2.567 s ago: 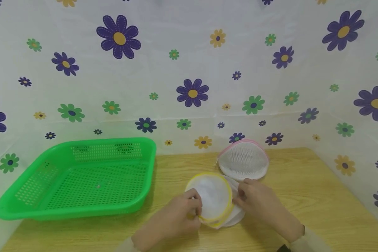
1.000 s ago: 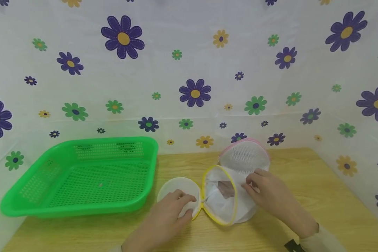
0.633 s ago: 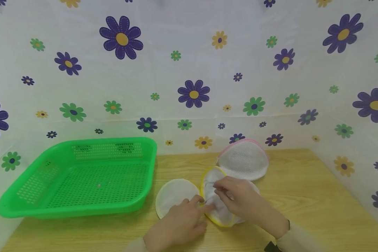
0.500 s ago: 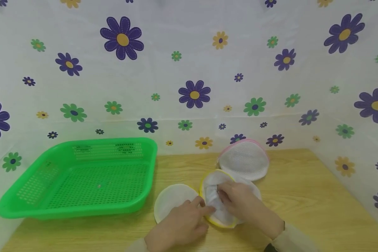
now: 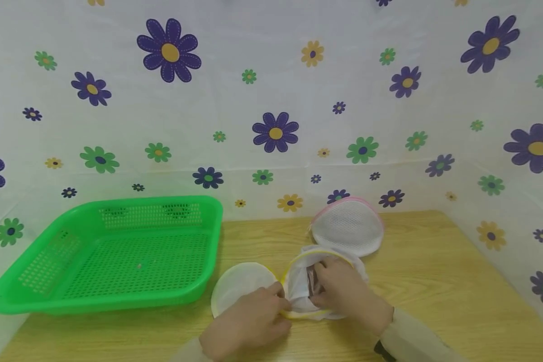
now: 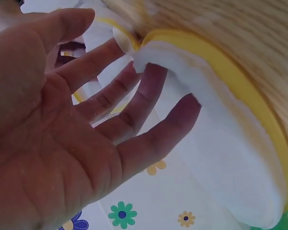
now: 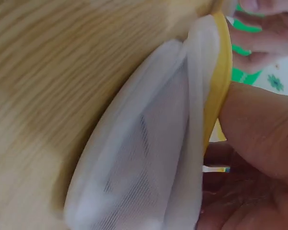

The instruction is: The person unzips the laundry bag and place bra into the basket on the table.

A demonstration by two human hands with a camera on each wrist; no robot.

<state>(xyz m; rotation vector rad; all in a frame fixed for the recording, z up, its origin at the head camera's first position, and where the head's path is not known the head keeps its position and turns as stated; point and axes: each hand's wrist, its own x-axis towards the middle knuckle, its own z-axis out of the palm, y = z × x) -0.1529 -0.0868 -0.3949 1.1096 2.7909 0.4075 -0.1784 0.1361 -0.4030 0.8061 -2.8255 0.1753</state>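
A round white mesh laundry bag [image 5: 298, 281] with yellow trim lies unzipped, its round flap [image 5: 240, 284] folded out to the left. The left hand [image 5: 255, 319] lies by the join of flap and bag; in the left wrist view its fingers [image 6: 134, 110] are spread and only gently bent, touching the white cloth below the yellow edge. The right hand [image 5: 344, 289] reaches into the bag's mouth. Its thumb [image 7: 259, 129] shows beside the yellow rim, while the other fingers are shaded and partly hidden. A dark brownish patch between them is unclear.
A second white mesh bag with pink trim [image 5: 348, 229] lies behind, at the wooden table's [image 5: 416, 271] back edge. A large green perforated basket [image 5: 212, 251] stands on the left. Flower-printed sheeting [image 5: 235, 100] encloses the back and sides.
The yellow-trimmed bag was a flat round pile; its flap has since swung left and its mouth opened. The right hand has moved left from the bag's outer side into the mouth.
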